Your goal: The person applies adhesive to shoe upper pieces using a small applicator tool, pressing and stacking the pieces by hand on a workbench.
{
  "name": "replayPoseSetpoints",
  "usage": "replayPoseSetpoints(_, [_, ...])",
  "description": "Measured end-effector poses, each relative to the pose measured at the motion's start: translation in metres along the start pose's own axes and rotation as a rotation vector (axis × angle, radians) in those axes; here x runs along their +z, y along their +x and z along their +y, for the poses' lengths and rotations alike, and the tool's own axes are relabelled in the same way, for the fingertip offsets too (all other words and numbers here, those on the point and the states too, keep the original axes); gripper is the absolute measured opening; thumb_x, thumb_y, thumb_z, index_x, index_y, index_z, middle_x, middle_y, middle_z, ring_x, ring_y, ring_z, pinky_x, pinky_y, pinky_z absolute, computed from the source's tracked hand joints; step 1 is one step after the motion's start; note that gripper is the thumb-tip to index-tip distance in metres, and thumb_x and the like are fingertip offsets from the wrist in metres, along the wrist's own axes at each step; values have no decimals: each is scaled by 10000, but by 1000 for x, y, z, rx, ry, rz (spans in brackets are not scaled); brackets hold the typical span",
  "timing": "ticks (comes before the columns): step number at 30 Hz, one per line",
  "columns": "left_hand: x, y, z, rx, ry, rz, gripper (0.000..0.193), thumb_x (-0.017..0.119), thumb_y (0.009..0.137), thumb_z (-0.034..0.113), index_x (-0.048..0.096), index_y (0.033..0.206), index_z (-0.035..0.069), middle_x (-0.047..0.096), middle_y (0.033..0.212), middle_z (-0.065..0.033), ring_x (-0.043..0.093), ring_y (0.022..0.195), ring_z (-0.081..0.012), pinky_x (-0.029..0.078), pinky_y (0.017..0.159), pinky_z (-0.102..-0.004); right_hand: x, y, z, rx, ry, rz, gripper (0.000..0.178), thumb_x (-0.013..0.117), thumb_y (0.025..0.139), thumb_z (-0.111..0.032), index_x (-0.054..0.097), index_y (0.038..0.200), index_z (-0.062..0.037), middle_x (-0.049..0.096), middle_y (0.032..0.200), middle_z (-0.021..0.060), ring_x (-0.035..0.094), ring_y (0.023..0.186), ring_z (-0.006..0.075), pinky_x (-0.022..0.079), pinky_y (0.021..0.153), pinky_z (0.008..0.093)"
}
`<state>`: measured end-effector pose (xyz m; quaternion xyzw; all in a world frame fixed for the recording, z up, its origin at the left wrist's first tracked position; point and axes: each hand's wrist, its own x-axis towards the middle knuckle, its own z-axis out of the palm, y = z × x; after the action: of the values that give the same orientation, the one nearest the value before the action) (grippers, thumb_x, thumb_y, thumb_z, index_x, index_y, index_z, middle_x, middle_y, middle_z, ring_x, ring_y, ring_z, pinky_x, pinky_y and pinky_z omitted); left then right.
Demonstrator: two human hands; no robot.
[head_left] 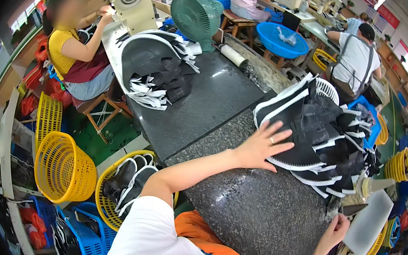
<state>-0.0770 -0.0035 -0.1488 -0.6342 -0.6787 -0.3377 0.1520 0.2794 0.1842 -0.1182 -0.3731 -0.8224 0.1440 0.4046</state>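
Note:
My left hand [263, 146] reaches over the dark stone tabletop [250, 209] with its fingers spread, a ring on one of them. It lies at the near left edge of a fanned pile of black shoe uppers with white edging [311, 125], and seems to touch the top ones. At the table's right edge, my right hand [336, 231] is closed in a pinch. Just above its fingertips is a dark pointed piece [353, 209], beside a pale container [357, 192]; whether the fingers grip that piece or something smaller, I cannot make out.
A second heap of black uppers [158, 66] lies at the far left, near a green fan [195, 17] and a sewing machine [130, 4] where a person in yellow [73, 50] works. Yellow baskets [66, 169] stand on the left floor. A pale board [369, 224] is at the right.

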Motion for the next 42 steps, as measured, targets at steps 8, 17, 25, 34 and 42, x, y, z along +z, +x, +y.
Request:
replayPoseSetpoints(8, [-244,-199,-215,-1058,143,1804,387,620,885,175,566,1158,-94,639,1076,-205,641,921,-300,498,889,-412,21,-36,-15,18,109,-180,44,610,901,-36,601,906,7,547,848,76,517,712,173,415,596,279])
replayPoseSetpoints(17, [-242,-292,-315,-1383,-811,1145,259,654,894,167,664,1066,-26,702,979,-98,676,883,-235,532,766,-387,84,-26,-114,-198,255,-515,47,689,836,-58,659,857,-30,638,857,117,635,705,263,507,624,334])
replayPoseSetpoints(25, [-218,-281,-249,-1125,-480,1251,621,606,880,-5,344,1442,-33,539,1327,-128,547,1196,-222,445,987,-347,202,20,-228,-395,512,-899,186,643,897,-223,652,947,-44,640,890,122,643,795,296,509,722,392])
replayPoseSetpoints(34, [-145,-224,-96,-1110,-512,1343,685,535,773,-178,369,1416,-7,498,1380,-129,514,1234,-249,387,1051,-357,360,52,-360,-191,946,-845,693,616,909,-515,461,1409,-61,493,1347,248,461,1292,350,387,1061,416])
replayPoseSetpoints(42, [-96,-219,56,-1205,-708,1186,669,599,845,-104,315,1438,17,465,1401,-124,481,1264,-229,349,1091,-356,262,39,-332,-470,829,-1263,591,707,854,-382,559,1341,-82,515,1348,169,479,1290,309,372,1089,383])
